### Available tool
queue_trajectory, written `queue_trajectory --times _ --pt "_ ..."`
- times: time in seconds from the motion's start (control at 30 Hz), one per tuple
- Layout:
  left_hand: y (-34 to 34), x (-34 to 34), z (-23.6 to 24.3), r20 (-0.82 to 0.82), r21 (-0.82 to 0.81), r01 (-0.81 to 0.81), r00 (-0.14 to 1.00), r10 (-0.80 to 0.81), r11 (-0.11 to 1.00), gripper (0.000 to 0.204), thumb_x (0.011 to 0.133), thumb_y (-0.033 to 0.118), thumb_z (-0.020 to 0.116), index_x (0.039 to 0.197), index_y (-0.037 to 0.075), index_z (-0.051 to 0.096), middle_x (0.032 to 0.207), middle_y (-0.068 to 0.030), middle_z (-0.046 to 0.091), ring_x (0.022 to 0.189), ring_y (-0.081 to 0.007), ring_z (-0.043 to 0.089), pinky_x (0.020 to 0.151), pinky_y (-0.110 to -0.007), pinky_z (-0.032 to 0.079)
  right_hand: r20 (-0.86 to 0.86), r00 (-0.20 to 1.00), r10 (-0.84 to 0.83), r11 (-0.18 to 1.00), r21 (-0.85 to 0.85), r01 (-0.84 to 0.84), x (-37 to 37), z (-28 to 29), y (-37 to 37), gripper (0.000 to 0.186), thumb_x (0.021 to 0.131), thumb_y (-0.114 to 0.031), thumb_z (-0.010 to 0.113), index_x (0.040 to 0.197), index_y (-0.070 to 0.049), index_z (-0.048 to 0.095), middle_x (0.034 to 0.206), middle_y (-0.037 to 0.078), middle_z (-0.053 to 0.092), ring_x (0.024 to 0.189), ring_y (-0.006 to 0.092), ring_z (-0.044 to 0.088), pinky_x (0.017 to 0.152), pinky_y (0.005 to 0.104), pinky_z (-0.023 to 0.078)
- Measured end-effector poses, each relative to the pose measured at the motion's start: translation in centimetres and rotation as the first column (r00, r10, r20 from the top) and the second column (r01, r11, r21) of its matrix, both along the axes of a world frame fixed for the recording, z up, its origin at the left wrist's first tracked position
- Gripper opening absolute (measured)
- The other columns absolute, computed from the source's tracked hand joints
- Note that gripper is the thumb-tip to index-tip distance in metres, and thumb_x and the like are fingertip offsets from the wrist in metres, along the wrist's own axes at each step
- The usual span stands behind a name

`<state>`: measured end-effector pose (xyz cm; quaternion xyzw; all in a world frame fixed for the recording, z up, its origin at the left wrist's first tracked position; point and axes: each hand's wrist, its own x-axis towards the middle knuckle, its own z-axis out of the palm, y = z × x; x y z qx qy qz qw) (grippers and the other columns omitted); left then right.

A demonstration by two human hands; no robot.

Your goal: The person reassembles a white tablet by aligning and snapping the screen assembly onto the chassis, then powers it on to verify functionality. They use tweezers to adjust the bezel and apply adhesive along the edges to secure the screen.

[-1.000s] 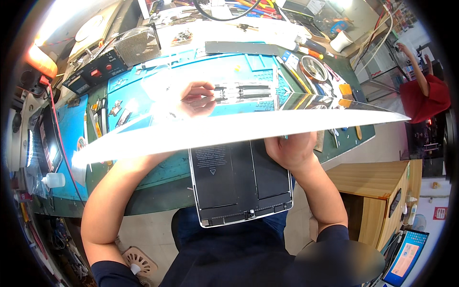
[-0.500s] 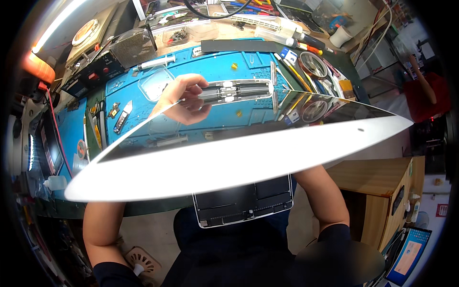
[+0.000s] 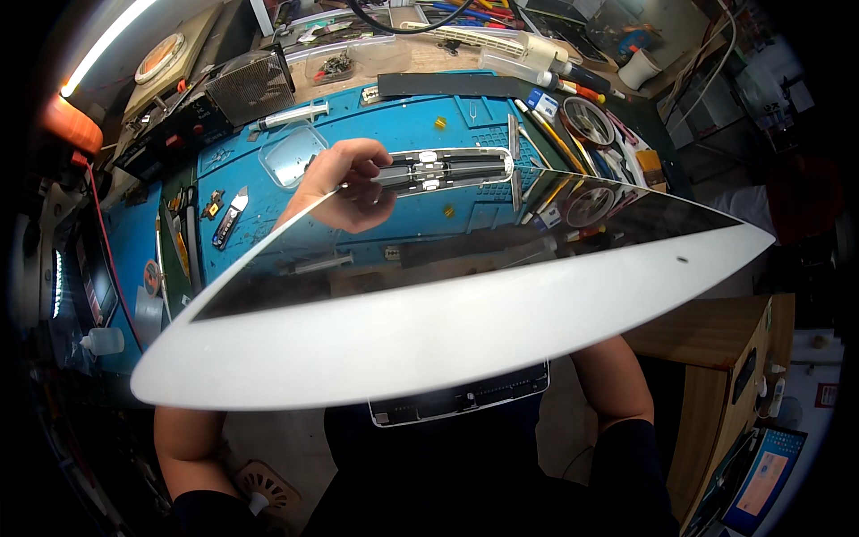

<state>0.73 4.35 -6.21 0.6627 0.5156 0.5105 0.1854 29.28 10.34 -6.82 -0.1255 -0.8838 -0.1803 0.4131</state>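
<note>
A glass tablet screen panel [image 3: 501, 277] with a white border slants across the view, its glossy dark face mirroring the bench. Beneath it lies an opened tablet housing [image 3: 429, 170]; only its far end and its near edge show. My left hand [image 3: 344, 174] reaches past the panel's far edge, fingers curled at the housing's far left corner, with its reflection in the glass. The panel covers my right hand; just my right forearm [image 3: 613, 380] shows below it. What supports the panel is hidden.
A blue work mat [image 3: 403, 116] carries a utility knife [image 3: 231, 217], a clear tray [image 3: 293, 157], a syringe [image 3: 295, 116] and a dark strip [image 3: 447, 86]. Brushes and a round reel [image 3: 588, 121] crowd the right side. A wooden cabinet [image 3: 689, 327] stands at my right.
The panel's near edge has come down toward me, so more of its white border shows and less of the housing under it. My left hand has hardly moved.
</note>
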Motion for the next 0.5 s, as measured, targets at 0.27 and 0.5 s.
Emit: queue_trajectory --times 0.27,0.5 --pt "0.1 -0.2 -0.4 -0.017 0.066 0.004 1.000 -0.003 0.998 0.050 0.074 -0.006 0.084 0.117 0.011 0.064 0.100 -0.0001 0.066 0.084 -0.0049 0.064 0.067 -0.018 0.055 0.001 1.000 -0.002 0.991 -0.130 0.002 -0.5 1.3 -1.1 0.027 0.082 -0.014 0.073 0.107 -0.007 0.066 0.085 0.009 0.063 0.067 0.0301 0.062 0.060 0.0435 0.049" --pt "1.1 -1.1 -1.1 -0.025 0.116 0.134 0.991 -0.132 0.984 0.048 0.076 -0.006 0.082 0.117 0.010 0.062 0.098 -0.0008 0.065 0.082 -0.0053 0.064 0.066 -0.020 0.054 0.007 1.000 -0.026 0.999 0.033 0.025 0.6 -0.5 0.2 0.027 0.081 -0.010 0.077 0.107 -0.007 0.069 0.087 0.009 0.066 0.071 0.0284 0.065 0.060 0.0400 0.051"
